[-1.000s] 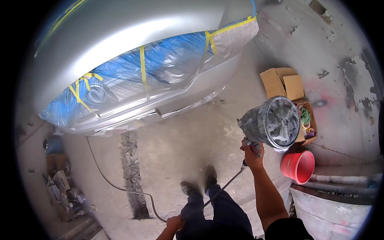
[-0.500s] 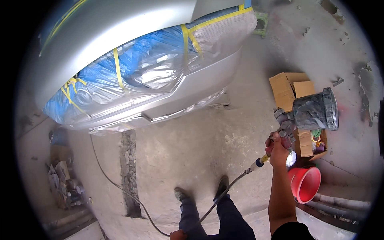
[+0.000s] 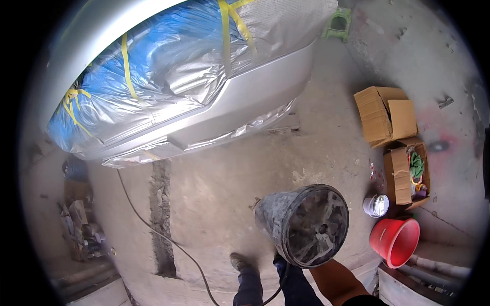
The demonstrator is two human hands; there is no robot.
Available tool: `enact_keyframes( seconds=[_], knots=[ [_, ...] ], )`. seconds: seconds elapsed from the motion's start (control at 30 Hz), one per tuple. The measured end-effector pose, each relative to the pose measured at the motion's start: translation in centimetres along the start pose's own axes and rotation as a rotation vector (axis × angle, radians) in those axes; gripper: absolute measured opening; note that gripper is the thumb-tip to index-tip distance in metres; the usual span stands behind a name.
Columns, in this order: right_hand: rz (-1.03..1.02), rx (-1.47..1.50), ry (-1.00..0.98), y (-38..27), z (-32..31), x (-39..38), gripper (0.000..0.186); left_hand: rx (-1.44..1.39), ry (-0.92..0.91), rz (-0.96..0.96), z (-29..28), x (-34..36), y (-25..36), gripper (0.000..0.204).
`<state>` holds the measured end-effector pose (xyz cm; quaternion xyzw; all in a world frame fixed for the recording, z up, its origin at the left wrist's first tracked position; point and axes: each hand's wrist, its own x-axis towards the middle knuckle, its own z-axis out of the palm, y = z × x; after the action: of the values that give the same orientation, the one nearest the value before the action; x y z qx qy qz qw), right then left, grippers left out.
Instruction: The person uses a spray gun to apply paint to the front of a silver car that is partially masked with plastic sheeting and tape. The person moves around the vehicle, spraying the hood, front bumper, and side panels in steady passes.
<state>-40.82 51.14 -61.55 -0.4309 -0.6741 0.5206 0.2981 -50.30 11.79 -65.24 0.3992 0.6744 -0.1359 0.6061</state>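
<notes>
A paint spray gun with a large grey-black cup (image 3: 316, 227) is held low in front of me, the cup's round, paint-smeared lid facing up. My right forearm (image 3: 334, 283) reaches up behind the cup, which hides my right hand and most of the gun. A small bit of the gun's front (image 3: 255, 203) shows left of the cup. The dark air hose (image 3: 190, 257) loops across the floor and past my legs. My left hand is out of the picture. Ahead stands a silver car bumper (image 3: 265, 84), with blue and clear masking film (image 3: 168, 66) held by yellow tape above it.
Along the right side are two cardboard boxes, one closed-looking (image 3: 375, 117) and one holding a green cloth (image 3: 417, 166). Beside them stand a small white can (image 3: 376, 205) and a red bucket (image 3: 394, 242). A green stool (image 3: 337, 24) is farther off. Clutter (image 3: 81, 229) lies at left.
My right hand has brought the spray gun down and left, from beside the boxes to in front of my legs, turning the cup's lid upward. My left hand has dropped out of view.
</notes>
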Motion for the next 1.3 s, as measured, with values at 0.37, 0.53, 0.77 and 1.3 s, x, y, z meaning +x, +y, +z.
enact_keyframes(
  seconds=[0.37,0.53,0.77,1.3],
  knots=[
    [0.204,0.28,0.771,4.3,-6.2,2.2,0.008,-0.138,0.28,0.004,5.3,3.5,-3.9,0.03],
    [0.051,0.0,0.29,7.5,1.7,1.5,0.011,-0.13,0.282,-0.042,5.1,4.0,-4.1,0.025],
    [0.089,0.122,-0.158,11.6,12.1,1.0,0.016,-0.255,0.51,0.02,9.2,6.0,-7.0,0.02],
    [0.276,0.622,-0.084,5.8,8.3,6.1,0.019,-0.26,0.318,-0.106,5.6,5.4,-5.4,0.025]
  ],
)
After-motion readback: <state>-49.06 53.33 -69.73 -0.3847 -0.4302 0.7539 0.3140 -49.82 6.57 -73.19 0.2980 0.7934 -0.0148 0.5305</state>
